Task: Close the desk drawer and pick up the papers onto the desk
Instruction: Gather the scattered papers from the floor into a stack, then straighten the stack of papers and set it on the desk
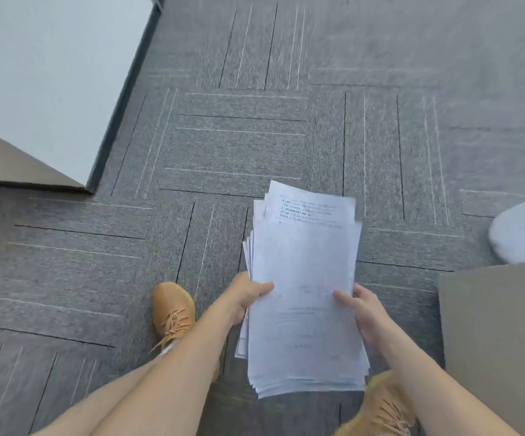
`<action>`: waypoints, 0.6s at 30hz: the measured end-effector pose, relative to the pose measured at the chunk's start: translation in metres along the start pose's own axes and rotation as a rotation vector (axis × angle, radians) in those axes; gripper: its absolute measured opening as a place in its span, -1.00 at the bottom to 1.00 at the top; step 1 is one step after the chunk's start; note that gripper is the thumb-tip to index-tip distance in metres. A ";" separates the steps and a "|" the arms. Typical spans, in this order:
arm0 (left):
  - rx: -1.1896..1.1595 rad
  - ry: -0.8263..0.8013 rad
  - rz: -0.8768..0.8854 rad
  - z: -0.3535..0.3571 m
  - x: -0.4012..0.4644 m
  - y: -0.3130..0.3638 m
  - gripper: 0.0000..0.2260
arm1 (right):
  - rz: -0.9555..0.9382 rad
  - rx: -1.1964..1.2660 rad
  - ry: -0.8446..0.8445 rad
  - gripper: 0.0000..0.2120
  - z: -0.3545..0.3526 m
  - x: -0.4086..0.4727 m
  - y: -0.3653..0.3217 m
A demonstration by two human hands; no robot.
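Above the grey carpet floor (239, 136), between two tan shoes, the left hand (248, 297) and right hand (364, 313) are each holding a side edge of the papers (305, 278) in a closed grip, so lifting them onto the worktop (500, 341) is probably coming next.

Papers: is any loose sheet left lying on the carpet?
No: the papers are all one stack held by the left hand and right hand.
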State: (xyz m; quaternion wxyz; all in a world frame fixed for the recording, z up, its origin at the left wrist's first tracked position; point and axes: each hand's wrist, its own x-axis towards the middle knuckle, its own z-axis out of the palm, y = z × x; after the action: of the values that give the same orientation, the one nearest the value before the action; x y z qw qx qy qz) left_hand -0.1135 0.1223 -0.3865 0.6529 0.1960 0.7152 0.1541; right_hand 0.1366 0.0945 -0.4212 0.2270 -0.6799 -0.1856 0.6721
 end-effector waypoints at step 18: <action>0.083 -0.259 0.939 0.085 -0.474 0.208 -0.72 | -0.956 0.103 0.355 -0.72 -0.119 -0.490 -0.216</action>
State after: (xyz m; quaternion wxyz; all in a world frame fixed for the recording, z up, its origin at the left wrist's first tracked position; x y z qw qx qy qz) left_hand 0.0210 0.0735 0.1183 0.5882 0.5409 0.4679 0.3775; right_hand 0.2532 -0.0070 0.1049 0.5704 -0.6105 -0.4009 0.3756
